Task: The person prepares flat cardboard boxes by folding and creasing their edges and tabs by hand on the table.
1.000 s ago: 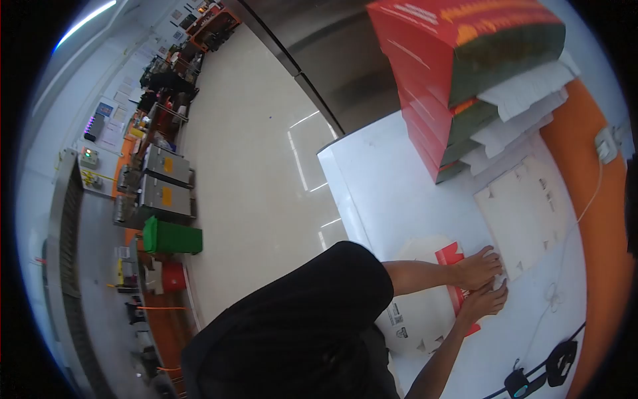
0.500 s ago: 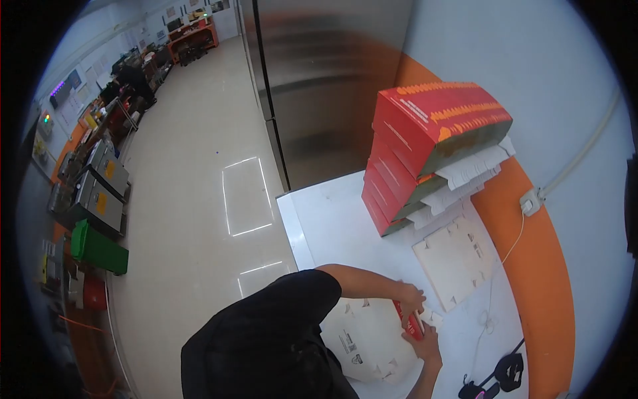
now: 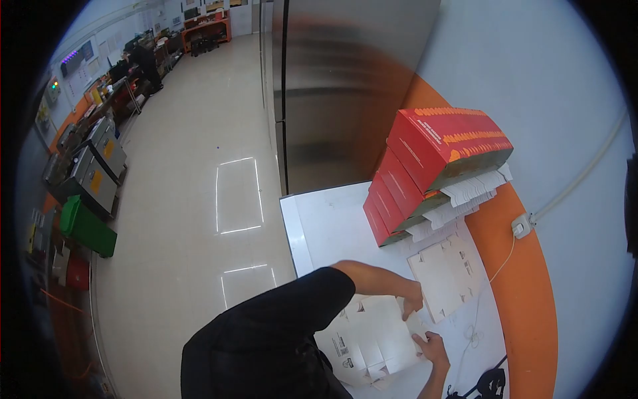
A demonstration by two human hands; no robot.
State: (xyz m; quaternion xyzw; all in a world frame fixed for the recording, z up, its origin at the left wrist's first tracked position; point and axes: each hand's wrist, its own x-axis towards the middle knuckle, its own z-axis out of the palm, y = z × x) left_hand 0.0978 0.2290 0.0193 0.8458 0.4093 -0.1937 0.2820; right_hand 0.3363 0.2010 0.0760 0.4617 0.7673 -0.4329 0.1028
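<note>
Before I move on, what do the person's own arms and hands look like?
The left sleeve is plain black and ends near the elbow; the left forearm and left hand are bare. The right forearm and right hand are bare too, their sleeve out of view. I see no gloves or watch.

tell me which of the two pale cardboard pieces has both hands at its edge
The pale cardboard piece nearer the black sleeve: the left hand and right hand are at its edge. The other piece lies flat beside the stacked red boxes.
</note>
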